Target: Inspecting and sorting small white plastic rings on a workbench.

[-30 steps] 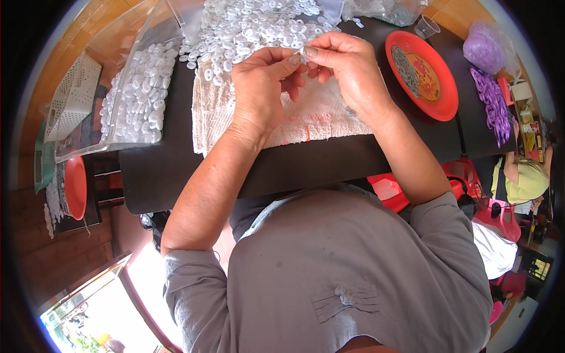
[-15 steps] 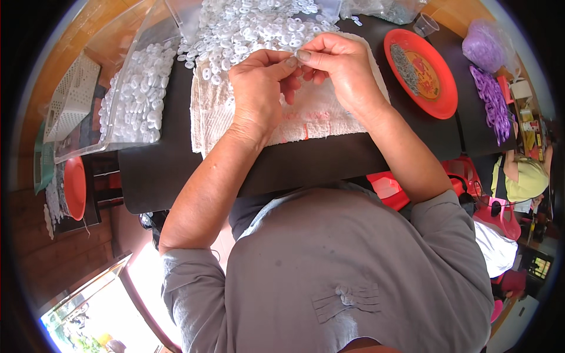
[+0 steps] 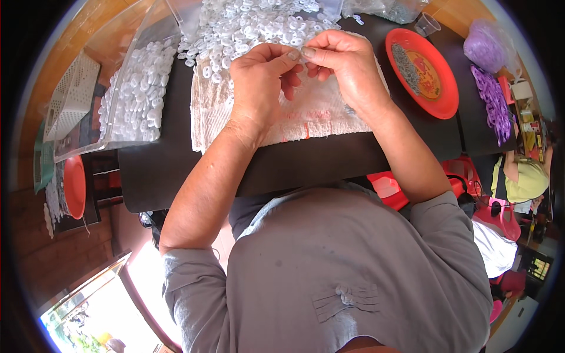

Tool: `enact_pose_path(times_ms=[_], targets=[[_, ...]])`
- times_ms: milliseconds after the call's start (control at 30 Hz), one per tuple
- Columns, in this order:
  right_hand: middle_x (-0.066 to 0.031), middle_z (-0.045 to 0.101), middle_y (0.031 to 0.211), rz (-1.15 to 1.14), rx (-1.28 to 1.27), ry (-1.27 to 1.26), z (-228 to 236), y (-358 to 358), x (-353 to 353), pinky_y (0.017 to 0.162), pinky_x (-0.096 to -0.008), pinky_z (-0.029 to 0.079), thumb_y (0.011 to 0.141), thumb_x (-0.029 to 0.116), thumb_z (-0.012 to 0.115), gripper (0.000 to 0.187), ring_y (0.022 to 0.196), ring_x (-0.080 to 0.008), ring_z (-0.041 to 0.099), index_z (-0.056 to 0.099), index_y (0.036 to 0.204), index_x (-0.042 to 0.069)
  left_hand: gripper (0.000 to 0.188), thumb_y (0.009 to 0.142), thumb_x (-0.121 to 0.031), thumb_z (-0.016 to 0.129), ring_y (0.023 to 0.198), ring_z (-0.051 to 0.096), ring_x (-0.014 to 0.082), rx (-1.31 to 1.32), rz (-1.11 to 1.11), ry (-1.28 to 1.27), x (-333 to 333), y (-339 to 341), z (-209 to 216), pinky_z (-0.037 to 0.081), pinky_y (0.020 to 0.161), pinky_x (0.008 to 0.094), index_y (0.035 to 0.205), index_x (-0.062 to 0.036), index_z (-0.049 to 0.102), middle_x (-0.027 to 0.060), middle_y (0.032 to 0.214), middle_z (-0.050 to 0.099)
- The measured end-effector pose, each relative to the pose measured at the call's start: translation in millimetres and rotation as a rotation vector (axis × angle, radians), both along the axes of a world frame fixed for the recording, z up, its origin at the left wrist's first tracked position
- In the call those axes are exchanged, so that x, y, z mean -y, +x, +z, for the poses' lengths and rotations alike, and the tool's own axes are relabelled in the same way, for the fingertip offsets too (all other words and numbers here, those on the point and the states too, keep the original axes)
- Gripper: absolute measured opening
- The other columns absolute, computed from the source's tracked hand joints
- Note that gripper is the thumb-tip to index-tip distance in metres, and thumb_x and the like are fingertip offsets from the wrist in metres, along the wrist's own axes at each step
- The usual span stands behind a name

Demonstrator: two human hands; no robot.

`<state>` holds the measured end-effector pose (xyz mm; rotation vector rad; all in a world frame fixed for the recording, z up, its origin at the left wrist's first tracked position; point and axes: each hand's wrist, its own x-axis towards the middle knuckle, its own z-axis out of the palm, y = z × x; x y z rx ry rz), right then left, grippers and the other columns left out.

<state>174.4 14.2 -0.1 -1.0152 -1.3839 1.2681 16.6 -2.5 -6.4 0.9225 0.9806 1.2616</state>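
Observation:
Over a folded cream towel [image 3: 306,125], both my hands are raised with their fingertips close together. My left hand [image 3: 257,82] pinches thumb against forefinger, the other fingers curled under. My right hand [image 3: 348,66] makes a similar pinch just to the right, its tips a short way from the left ones. Whatever sits in either pinch is too small or hidden to make out. Right behind the hands spreads a heap of small white oval plastic pieces [image 3: 250,26], some spilling onto the towel's far left corner.
A clear bin [image 3: 106,140] on the left holds more white pieces. To the right a red plate [image 3: 445,105] carries small grey metal bits [image 3: 406,67]. Beyond it lie purple pieces [image 3: 490,103], a purple bag [image 3: 484,44] and a clear cup [image 3: 426,25]. A person in yellow [image 3: 527,179] is far right.
My fingertips have drawn slightly apart: the right hand shifted a little to the right, and the left hand's tips rose slightly. Both pinches remain closed.

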Motion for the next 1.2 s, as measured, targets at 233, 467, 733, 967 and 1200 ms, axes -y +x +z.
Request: enact_pose_path(times_ms=[233, 467, 733, 967, 1200], targets=[[-0.0028, 0.065, 0.076, -0.023, -0.027, -0.010, 0, -6, 7, 0.060, -0.0221, 0.042, 0.088, 0.011, 0.064, 0.010, 0.067, -0.0088, 0.059, 0.067, 0.087, 0.001, 0.012, 0.090, -0.004, 0.060, 0.059, 0.058, 0.0154, 0.060, 0.059, -0.033, 5, 7, -2, 0.044, 0.047, 0.0271, 0.096, 0.0060, 0.060, 0.0127, 0.078, 0.064], [-0.0023, 0.065, 0.076, -0.038, -0.041, -0.061, 3, -6, 8, 0.060, -0.0218, 0.042, 0.088, 0.010, 0.064, 0.009, 0.067, -0.0087, 0.060, 0.067, 0.087, 0.001, 0.012, 0.091, -0.006, 0.061, 0.059, 0.058, 0.0160, 0.108, 0.073, -0.069, 7, 7, -2, 0.044, 0.048, 0.0274, 0.095, 0.0057, 0.060, 0.0129, 0.079, 0.065], [-0.0049, 0.062, 0.070, 0.017, 0.618, 0.318, -12, -1, 0, 0.056, -0.0269, 0.043, 0.083, 0.007, 0.065, 0.007, 0.063, -0.0109, 0.057, 0.065, 0.087, 0.001, 0.011, 0.089, -0.008, 0.061, 0.054, 0.056, 0.0129, 0.059, 0.246, 0.041, 1, -2, 8, 0.041, 0.044, 0.0249, 0.087, 0.0037, 0.060, 0.0095, 0.071, 0.063], [-0.0150, 0.065, 0.073, -0.034, 1.066, 0.674, -23, -8, 6, 0.063, -0.0466, 0.047, 0.080, 0.008, 0.061, 0.005, 0.072, -0.0376, 0.062, 0.061, 0.084, 0.005, 0.010, 0.088, -0.006, 0.059, 0.054, 0.056, 0.0133, 0.071, 0.252, 0.080, 0, -5, 7, 0.042, 0.044, 0.0256, 0.086, 0.0036, 0.061, 0.0103, 0.072, 0.063], [-0.0145, 0.063, 0.074, 0.006, 1.118, 0.711, -23, -6, 9, 0.062, -0.0456, 0.047, 0.076, 0.002, 0.058, 0.011, 0.072, -0.0368, 0.062, 0.062, 0.086, 0.004, 0.009, 0.087, -0.005, 0.059, 0.054, 0.056, 0.0146, 0.083, 0.222, 0.038, 1, -5, 5, 0.043, 0.045, 0.0259, 0.088, 0.0040, 0.060, 0.0115, 0.072, 0.063]])
